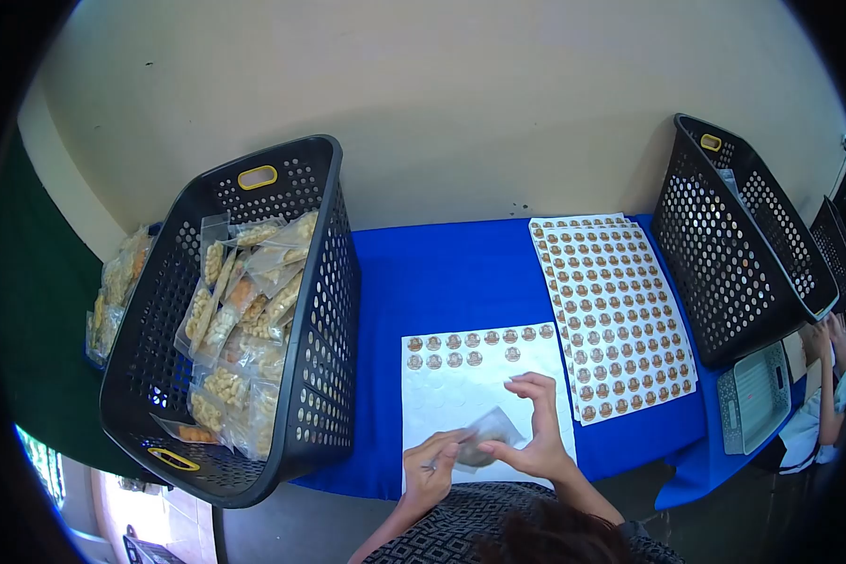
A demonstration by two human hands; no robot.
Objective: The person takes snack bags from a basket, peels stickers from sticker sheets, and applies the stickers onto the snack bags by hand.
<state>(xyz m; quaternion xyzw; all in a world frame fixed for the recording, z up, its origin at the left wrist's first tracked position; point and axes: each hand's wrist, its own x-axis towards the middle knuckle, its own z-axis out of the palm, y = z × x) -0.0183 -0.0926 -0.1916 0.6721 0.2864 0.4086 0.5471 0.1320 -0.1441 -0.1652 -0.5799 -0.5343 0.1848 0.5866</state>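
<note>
My left hand pinches the edge of a small clear plastic bag with something greyish inside; its exact contents are hard to make out. A ring shows on that hand. My right hand is beside the bag, its thumb against the bag's lower right edge and its fingers curved up, apart from the thumb. Under both hands lies a white sticker sheet, with round brown stickers along its top rows and bare backing below. One gap shows in the second row.
A black basket holding several snack bags stands left. Full sticker sheets lie right on the blue cloth. Beyond are another black basket, a grey-green tray and another person's arm.
</note>
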